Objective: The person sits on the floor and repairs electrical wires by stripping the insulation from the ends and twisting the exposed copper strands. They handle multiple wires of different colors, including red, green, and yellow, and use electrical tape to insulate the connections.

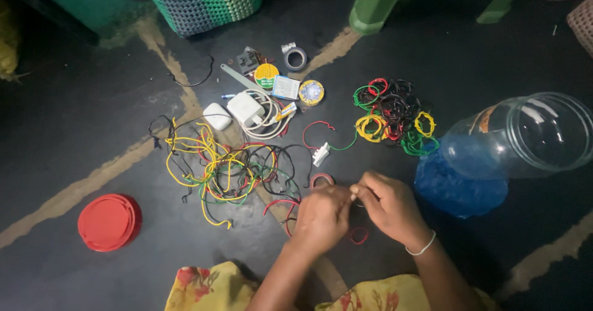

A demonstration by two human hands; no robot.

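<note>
My left hand (321,215) and my right hand (389,206) meet low in the middle of the head view, fingertips pinched together on a thin wire that is mostly hidden between them. A red wire loop (359,235) lies under my hands and a small red coil (322,179) just above them. To the left spreads a tangle of loose yellow, black, red and green wires (225,166). A pile of coiled wires (395,116) in the same colours lies up and right. A small white connector (320,154) with red and green leads sits between the two.
A clear plastic jar (525,135) lies on its side at right, beside a blue plastic bag (457,187). A red lid (109,222) rests at lower left. A white charger with cable (250,110), tape rolls (295,56) and small parts sit above. A green stool leg (370,8) stands behind.
</note>
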